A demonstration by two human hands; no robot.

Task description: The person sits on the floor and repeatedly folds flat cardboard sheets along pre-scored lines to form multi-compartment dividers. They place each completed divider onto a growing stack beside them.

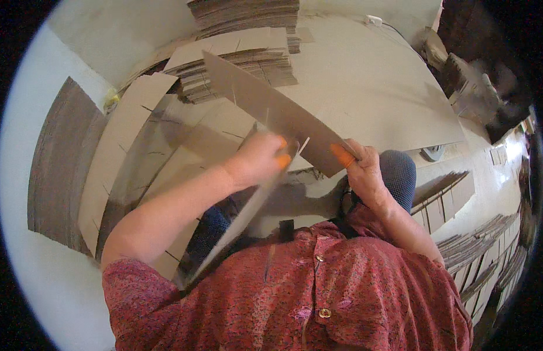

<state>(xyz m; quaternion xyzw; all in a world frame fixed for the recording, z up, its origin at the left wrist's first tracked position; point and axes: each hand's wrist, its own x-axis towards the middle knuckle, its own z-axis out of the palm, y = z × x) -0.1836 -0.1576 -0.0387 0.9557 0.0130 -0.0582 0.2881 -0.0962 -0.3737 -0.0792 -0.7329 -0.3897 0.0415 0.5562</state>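
Note:
My right hand (365,172), with an orange cover on its thumb, grips the lower right end of a long brown cardboard strip (271,111). This strip slants up to the left and has pale slits cut into it. My left hand (261,157) is closed, orange covers on its fingertips, around a second cardboard strip (242,219). That one shows nearly edge-on, smeared by motion, and runs down toward my left side. The two strips come close or cross beside my left fingers; whether they are joined I cannot tell.
A large flat board (377,88) lies ahead, with a stack of slotted cardboard (248,70) at its far left. More cardboard strips (122,158) lean along the left wall. Assembled slotted cardboard pieces (479,240) stand at right, and a white plug (374,21) lies far back.

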